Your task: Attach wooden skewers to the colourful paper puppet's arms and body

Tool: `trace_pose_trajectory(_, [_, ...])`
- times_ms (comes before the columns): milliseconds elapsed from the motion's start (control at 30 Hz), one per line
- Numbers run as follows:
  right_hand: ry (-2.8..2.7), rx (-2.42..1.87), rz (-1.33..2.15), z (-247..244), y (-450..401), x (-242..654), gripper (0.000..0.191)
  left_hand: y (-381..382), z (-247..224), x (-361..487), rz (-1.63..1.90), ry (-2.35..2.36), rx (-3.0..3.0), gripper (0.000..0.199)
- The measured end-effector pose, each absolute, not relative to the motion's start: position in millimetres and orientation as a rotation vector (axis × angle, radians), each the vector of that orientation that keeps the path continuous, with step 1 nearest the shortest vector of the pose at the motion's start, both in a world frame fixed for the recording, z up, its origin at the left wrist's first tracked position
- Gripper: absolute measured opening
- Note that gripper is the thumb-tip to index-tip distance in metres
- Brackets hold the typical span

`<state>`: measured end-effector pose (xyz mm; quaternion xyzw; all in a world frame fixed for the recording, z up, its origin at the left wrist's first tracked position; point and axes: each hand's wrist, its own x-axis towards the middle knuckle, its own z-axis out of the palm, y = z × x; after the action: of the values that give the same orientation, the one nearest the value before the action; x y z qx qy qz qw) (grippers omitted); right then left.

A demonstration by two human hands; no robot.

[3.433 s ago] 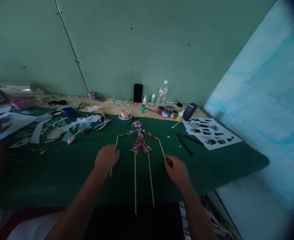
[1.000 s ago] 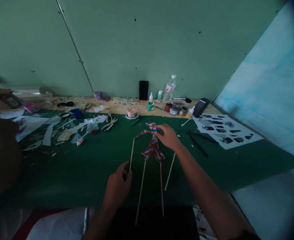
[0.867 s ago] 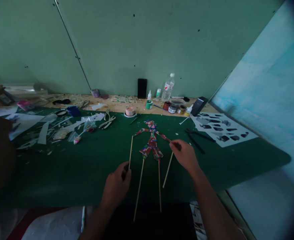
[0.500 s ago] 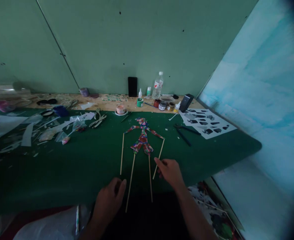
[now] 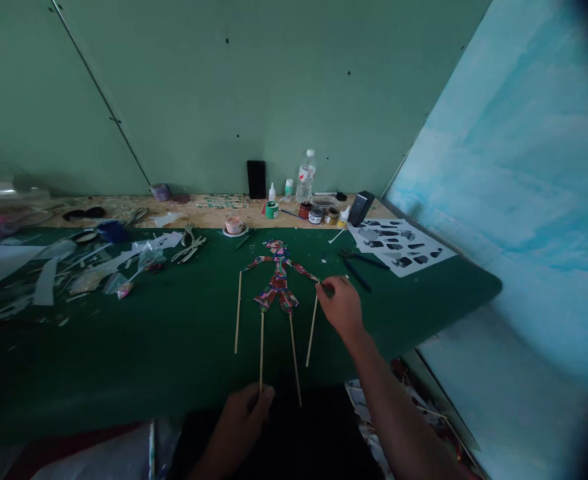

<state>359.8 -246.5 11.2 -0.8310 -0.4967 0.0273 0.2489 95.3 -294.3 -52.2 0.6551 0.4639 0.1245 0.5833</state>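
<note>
A flat, multicoloured jointed puppet (image 5: 279, 277) lies on the green table cover, with thin wooden sticks at its arms and legs. My left hand (image 5: 244, 420) is closed at the table's near edge, its thumb and fingers pinching the lower end of the left leg stick (image 5: 262, 347). On the other side, my right hand (image 5: 343, 305) pinches the tip of the puppet's right-side arm, where the arm stick (image 5: 313, 330) joins it; the fingertips partly cover that joint. The other leg stick (image 5: 295, 360) and the left arm stick (image 5: 238, 313) lie untouched.
Pliers (image 5: 189, 248), paper scraps and small plastic bags (image 5: 149, 255) lie to the left. Paint jars (image 5: 272, 211), glue bottles, a water bottle (image 5: 306, 179) and a black phone (image 5: 256, 180) line the back. Dark-handled pliers (image 5: 358, 273) and a printed sheet (image 5: 399, 245) are at right.
My left hand has moved down and right and closed on the left leg stick's lower end. My right hand has moved up along the arm stick to its top joint. The view has shifted slightly.
</note>
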Motion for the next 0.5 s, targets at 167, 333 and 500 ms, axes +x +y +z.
trace_pose_trajectory(167, [-1.566, -2.288, 0.114, 13, -168, 367, 0.026, -294, -57, 94, 0.287, 1.085, 1.511, 0.049])
trace_pose_trajectory(333, [-1.603, -2.336, 0.175, -1, -142, 369, 0.013, -289, -65, 90, 0.322, 1.084, 1.490, 0.049])
trace_pose_trajectory(500, [-1.563, -2.263, 0.202, -4, -140, 378, 0.013, -290, -71, 89, 0.350, 1.073, 1.384, 0.049])
